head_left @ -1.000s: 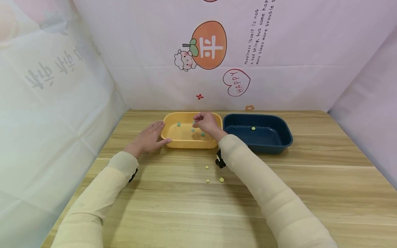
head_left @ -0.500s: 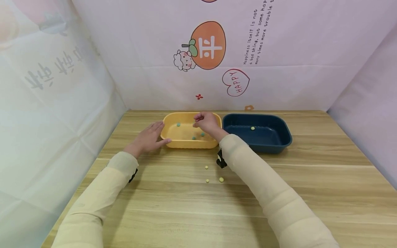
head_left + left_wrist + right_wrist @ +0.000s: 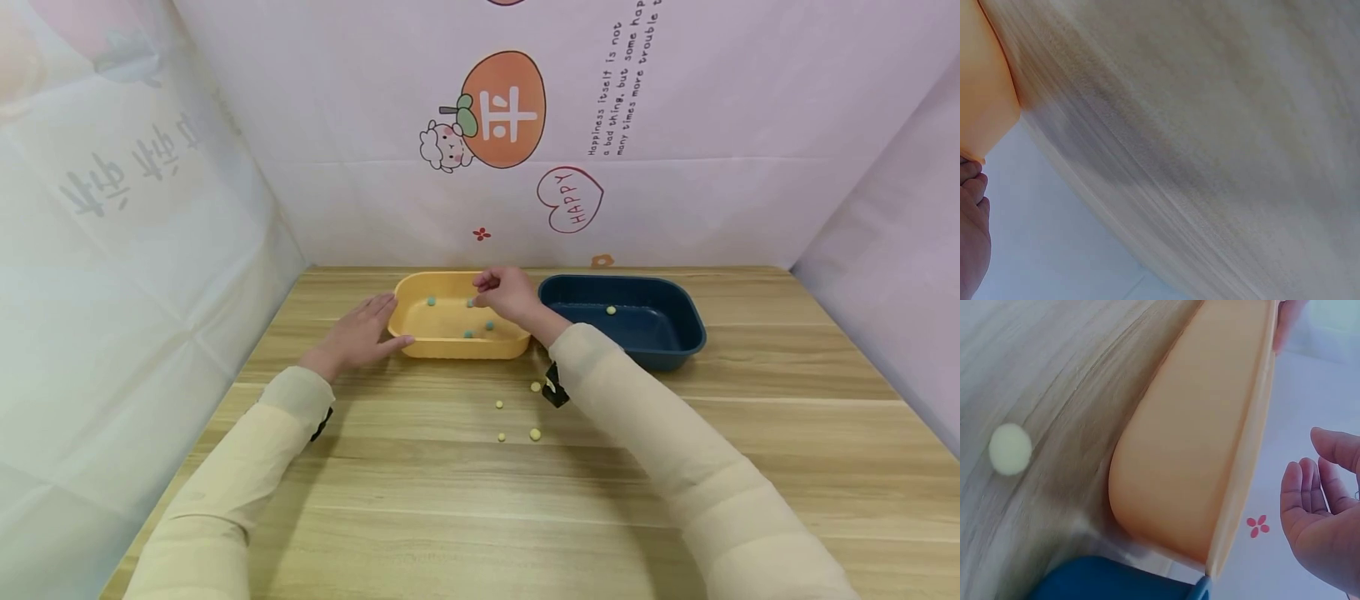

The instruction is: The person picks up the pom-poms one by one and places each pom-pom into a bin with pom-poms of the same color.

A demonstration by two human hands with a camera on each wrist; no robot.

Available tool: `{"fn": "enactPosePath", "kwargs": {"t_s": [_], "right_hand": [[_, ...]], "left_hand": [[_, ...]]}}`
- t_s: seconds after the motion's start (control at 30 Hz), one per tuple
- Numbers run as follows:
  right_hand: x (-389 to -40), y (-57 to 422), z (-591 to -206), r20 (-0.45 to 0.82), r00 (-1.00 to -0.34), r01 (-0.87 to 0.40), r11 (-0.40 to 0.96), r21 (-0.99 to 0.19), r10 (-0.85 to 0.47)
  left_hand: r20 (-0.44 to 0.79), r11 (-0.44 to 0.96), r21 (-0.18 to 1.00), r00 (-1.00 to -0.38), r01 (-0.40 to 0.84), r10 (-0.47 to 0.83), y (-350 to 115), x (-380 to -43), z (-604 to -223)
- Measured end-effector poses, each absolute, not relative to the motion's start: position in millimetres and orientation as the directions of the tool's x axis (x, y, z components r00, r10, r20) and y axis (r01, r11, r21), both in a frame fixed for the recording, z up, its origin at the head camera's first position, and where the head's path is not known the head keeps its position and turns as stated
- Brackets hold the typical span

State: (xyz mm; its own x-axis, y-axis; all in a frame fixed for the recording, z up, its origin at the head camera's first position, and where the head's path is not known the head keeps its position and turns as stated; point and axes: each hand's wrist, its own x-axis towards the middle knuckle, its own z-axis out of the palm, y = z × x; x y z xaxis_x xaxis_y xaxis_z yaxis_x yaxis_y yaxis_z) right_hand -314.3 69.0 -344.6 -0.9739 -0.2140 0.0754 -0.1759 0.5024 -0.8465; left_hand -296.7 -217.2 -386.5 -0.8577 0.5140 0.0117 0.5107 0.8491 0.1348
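My left hand (image 3: 360, 333) rests at the left end of the yellow bin (image 3: 450, 348), its fingers along the rim and its thumb reaching over the front corner. In the left wrist view its fingertips (image 3: 974, 178) meet the bin's edge. Over the right part of this bin is my right hand (image 3: 512, 298). The right wrist view shows that thumb apart from the bent fingers (image 3: 1304, 487), with nothing between them. Inside the bin lie several small teal balls, one at the far left (image 3: 431, 301), one close below the right fingertips (image 3: 470, 303).
A dark blue bin (image 3: 656, 360) stands directly right of the yellow one, with a pale yellow ball (image 3: 611, 310) in it. Several pale yellow balls, one of them the larger front ball (image 3: 535, 434), lie on the wooden table (image 3: 420, 483). A printed cloth (image 3: 420, 208) hangs behind.
A teal ball in the yellow bin has moved to the front wall. My right hand has shifted slightly right, uncovering a yellow ball beside its wrist camera. My left hand has stayed put.
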Motion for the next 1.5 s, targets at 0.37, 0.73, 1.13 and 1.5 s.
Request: {"fn": "enactPosePath", "kwargs": {"t_s": [0.37,0.73,1.13,1.5], "right_hand": [[-292.8,87.2,-340.1,0.121,-0.946,-0.264,0.498,-0.826,-0.3],[-264.9,108.0,-336.9,0.117,-0.932,-0.29,0.511,-0.809,-0.344],[-238.8,135.6,-350.6,0.064,-0.921,-0.283,0.549,-0.786,-0.384],[-227.8,149.1,-375.6,0.051,-0.911,-0.306,0.585,-0.751,-0.41]], "left_hand": [[0.031,0.843,0.127,-0.851,0.523,0.523,-217.6,-299.5,-387.4],[0.02,0.849,0.13,-0.857,0.513,0.515,-217.2,-298.6,-384.5],[0.022,0.847,0.129,-0.855,0.516,0.518,-218.0,-298.7,-387.8],[0.022,0.849,0.136,-0.858,0.511,0.513,-218.8,-297.8,-388.1]]}}
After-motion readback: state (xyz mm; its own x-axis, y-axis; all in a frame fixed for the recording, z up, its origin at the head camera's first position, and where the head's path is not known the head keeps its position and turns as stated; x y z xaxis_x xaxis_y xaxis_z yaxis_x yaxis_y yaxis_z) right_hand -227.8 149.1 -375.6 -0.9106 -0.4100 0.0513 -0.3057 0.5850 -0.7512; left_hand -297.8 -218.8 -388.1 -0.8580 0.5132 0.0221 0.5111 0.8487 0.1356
